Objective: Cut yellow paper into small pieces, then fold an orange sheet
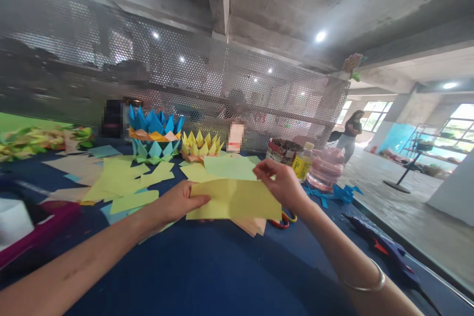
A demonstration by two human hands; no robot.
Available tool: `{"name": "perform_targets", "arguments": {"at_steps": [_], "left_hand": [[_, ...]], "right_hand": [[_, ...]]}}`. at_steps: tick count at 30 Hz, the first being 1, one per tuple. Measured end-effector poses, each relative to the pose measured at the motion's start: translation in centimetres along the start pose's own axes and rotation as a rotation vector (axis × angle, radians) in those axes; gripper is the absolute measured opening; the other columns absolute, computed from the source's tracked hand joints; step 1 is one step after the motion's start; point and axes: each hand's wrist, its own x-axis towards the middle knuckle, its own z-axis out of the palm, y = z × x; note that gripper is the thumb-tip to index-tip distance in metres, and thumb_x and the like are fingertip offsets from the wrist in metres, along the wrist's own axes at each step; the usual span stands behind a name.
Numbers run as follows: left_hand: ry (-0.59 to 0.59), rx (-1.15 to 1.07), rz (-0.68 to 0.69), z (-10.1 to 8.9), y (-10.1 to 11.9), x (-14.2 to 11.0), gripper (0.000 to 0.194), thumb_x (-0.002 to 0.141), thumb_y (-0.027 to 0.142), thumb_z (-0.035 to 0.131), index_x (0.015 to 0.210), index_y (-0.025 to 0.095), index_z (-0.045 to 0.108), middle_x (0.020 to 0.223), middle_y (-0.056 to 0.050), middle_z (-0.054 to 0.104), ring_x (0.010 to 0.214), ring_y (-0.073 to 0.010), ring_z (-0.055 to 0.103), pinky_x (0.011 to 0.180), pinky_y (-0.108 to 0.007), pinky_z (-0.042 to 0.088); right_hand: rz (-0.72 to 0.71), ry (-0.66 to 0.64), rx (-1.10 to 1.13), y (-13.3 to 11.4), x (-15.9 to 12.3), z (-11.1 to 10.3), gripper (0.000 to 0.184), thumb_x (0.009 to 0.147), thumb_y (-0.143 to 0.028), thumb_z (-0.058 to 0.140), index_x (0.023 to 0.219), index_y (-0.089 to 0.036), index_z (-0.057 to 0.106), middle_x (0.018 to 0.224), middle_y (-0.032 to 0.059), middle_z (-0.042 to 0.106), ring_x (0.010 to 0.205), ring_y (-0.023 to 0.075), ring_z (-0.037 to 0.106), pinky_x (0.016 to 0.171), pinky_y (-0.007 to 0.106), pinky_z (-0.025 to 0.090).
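My left hand (185, 201) grips the left end of a yellow paper strip (240, 200), thumb on top. The strip has a faint crease near its middle. My right hand (279, 180) is closed in a pinch at the right corner of a pale green paper (229, 168), just behind the strip's upper edge. Whether these two papers are joined I cannot tell. Peach paper sheets (252, 225) stick out from under the strip. Beside them lie red-and-yellow scissor handles (281, 222), partly covered.
Folded-paper lotus shapes, blue (155, 121) and yellow (202, 145), stand behind. Loose yellow sheets (114, 177) lie left. At right are a yellow-labelled bottle (303, 162), a pink container (326, 170), blue scraps (344, 193) and a dark glue-gun-like tool (388, 247). A perforated metal screen (207, 79) closes off the back.
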Motion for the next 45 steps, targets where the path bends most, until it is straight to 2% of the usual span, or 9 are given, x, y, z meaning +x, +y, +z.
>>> {"name": "perform_targets", "arguments": {"at_steps": [3,11,15,19,23,26,30,40,45], "left_hand": [[0.147,-0.065,-0.005,-0.3,0.6,0.3,0.027,0.065,0.028,0.077,0.088,0.014,0.071,0.067,-0.005,0.075,0.057,-0.0208,0.069,0.056,-0.029,0.056],[0.371,-0.184,-0.028,0.2,2.0,-0.3,0.015,0.074,0.013,0.068,0.089,0.014,0.068,0.074,-0.005,0.076,0.064,-0.0214,0.072,0.061,-0.030,0.059],[0.407,-0.195,-0.027,0.3,2.2,-0.4,0.012,0.079,0.012,0.062,0.089,0.013,0.067,0.067,-0.004,0.075,0.061,-0.0217,0.071,0.060,-0.031,0.058],[0.466,-0.200,0.010,0.0,2.0,-0.2,0.008,0.076,0.013,0.065,0.083,0.013,0.067,0.066,-0.004,0.074,0.059,-0.0213,0.069,0.057,-0.030,0.057],[0.515,-0.203,0.083,-0.3,1.9,0.0,0.007,0.073,0.015,0.067,0.080,0.013,0.067,0.068,-0.005,0.074,0.061,-0.0214,0.069,0.056,-0.029,0.055],[0.585,-0.198,0.124,-0.3,1.9,0.1,0.009,0.068,0.017,0.070,0.076,0.013,0.068,0.067,-0.005,0.074,0.061,-0.0220,0.069,0.054,-0.027,0.054],[0.619,-0.199,0.168,-0.2,1.8,0.2,0.015,0.066,0.023,0.071,0.076,0.013,0.069,0.068,-0.006,0.074,0.065,-0.0235,0.070,0.055,-0.028,0.054],[0.539,-0.216,0.216,0.5,1.6,-0.2,0.034,0.062,0.036,0.073,0.088,0.015,0.068,0.090,-0.008,0.075,0.085,-0.0293,0.070,0.068,-0.033,0.057],[0.483,-0.196,0.188,1.3,1.7,-0.6,0.035,0.060,0.033,0.075,0.087,0.012,0.069,0.073,-0.006,0.075,0.074,-0.0272,0.071,0.061,-0.030,0.056]], "right_hand": [[0.091,-0.003,-0.101,2.1,-0.1,-1.4,0.021,0.086,-0.023,0.044,0.101,-0.015,0.055,0.093,0.0076,0.065,0.080,0.0161,0.059,0.069,0.027,0.042],[0.264,-0.413,-0.302,3.5,-3.2,-0.6,0.015,0.065,-0.010,0.058,0.080,-0.015,0.058,0.072,0.0086,0.066,0.066,0.0215,0.060,0.051,0.025,0.028],[0.304,-0.399,-0.314,3.4,-3.1,0.5,0.027,0.066,-0.014,0.058,0.093,-0.012,0.055,0.075,0.0111,0.066,0.068,0.0244,0.061,0.050,0.026,0.027],[0.331,-0.261,-0.291,3.5,-2.5,1.0,0.036,0.073,-0.018,0.054,0.108,-0.011,0.050,0.072,0.0081,0.064,0.066,0.0240,0.060,0.052,0.027,0.027],[0.237,-0.189,-0.153,2.6,-2.3,1.7,0.032,0.081,-0.015,0.045,0.112,-0.018,0.045,0.067,-0.0010,0.061,0.061,0.0157,0.057,0.055,0.025,0.034],[0.163,-0.232,0.187,1.4,-2.6,2.8,0.034,0.080,-0.014,0.046,0.114,-0.020,0.044,0.069,-0.0041,0.058,0.059,0.0123,0.055,0.054,0.023,0.039],[0.105,-0.267,0.553,-0.5,-3.3,3.8,0.026,0.080,-0.032,0.060,0.100,-0.018,0.050,0.067,-0.0059,0.045,0.061,0.0107,0.046,0.061,0.025,0.041],[0.158,-0.465,0.886,-2.9,-4.8,2.7,0.051,0.081,-0.067,0.049,0.098,-0.020,0.043,0.068,-0.0068,0.034,0.051,0.0062,0.032,0.049,0.021,0.033],[0.169,-0.442,0.819,-3.1,-5.0,3.0,0.054,0.083,-0.069,0.043,0.100,-0.018,0.043,0.059,-0.0082,0.039,0.043,0.0060,0.038,0.041,0.019,0.030]]}}
